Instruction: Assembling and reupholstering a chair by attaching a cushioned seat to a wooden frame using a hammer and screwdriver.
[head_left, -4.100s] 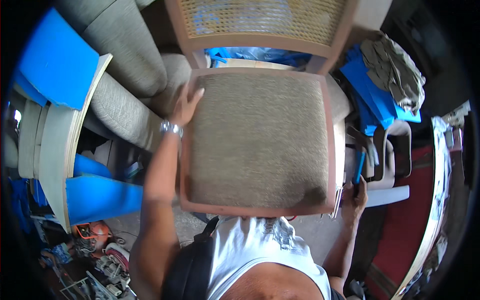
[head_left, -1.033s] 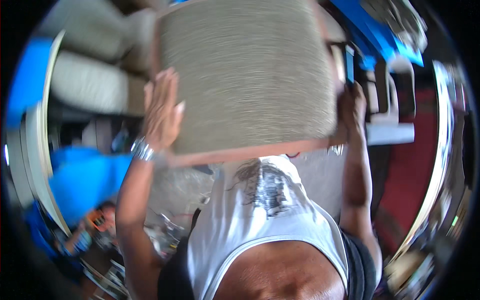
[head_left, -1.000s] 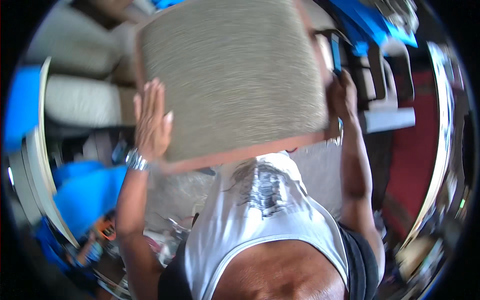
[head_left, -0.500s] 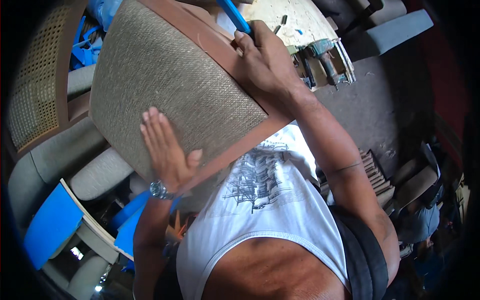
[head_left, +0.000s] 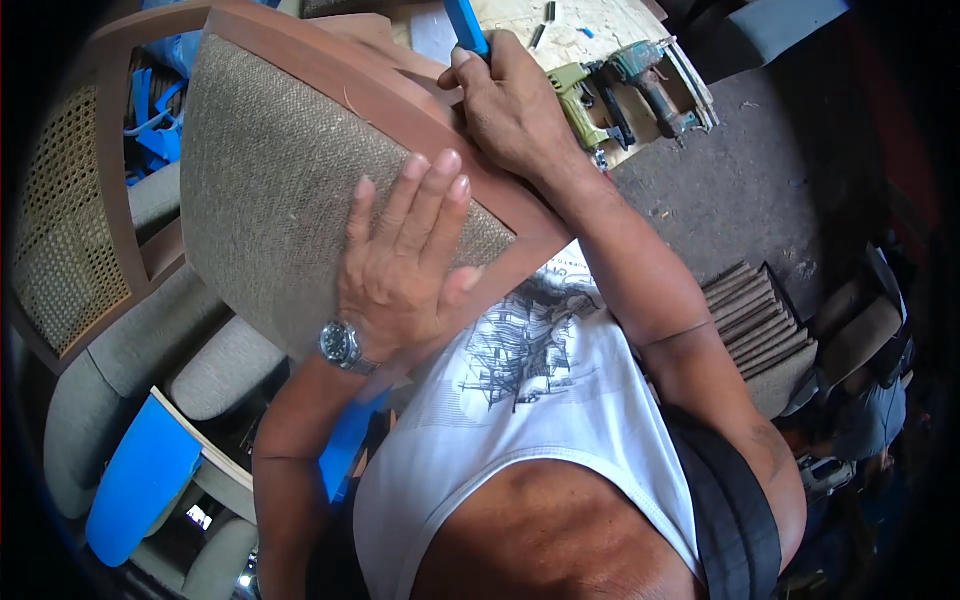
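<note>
Head view: upholstered chair seat point(head_left: 290, 190) w/ brown wood frame now tilted up on edge, grey woven fabric facing camera. Half a sec ago at about the same slant; approx 4 s ago lying flat, square-on below, w/ hands at its sides. So prob. mid-turn, seat being swung toward workbench point(head_left: 640, 40) up-right of it.

Left hand point(head_left: 405, 265) flat on fabric near seat's lower-right corner, fingers spread and straight, palm pressing, not curled round anything; wristwatch point(head_left: 342, 345) just below on wrist. Right hand point(head_left: 510, 100) on seat's top-right frame edge, fingers wrapped over the wood rail, gripping; blue strip point(head_left: 465, 22) pokes up just above knuckles – can't tell if held or behind.

Seat held up off any surface, against chest, between both arms.

Right of seat: plywood bench top w/ green power tool point(head_left: 578, 95) and teal drill-type tool point(head_left: 655, 85) lying side by side. Further right, bare grey concrete floor point(head_left: 780, 170), stack of brown slats point(head_left: 760, 320) on it. Left of seat: cane-back chair point(head_left: 65, 230); below-left, grey cushions point(head_left: 130, 360) and blue panel point(head_left: 140, 480). Cluttered workshop, daylight.
</note>
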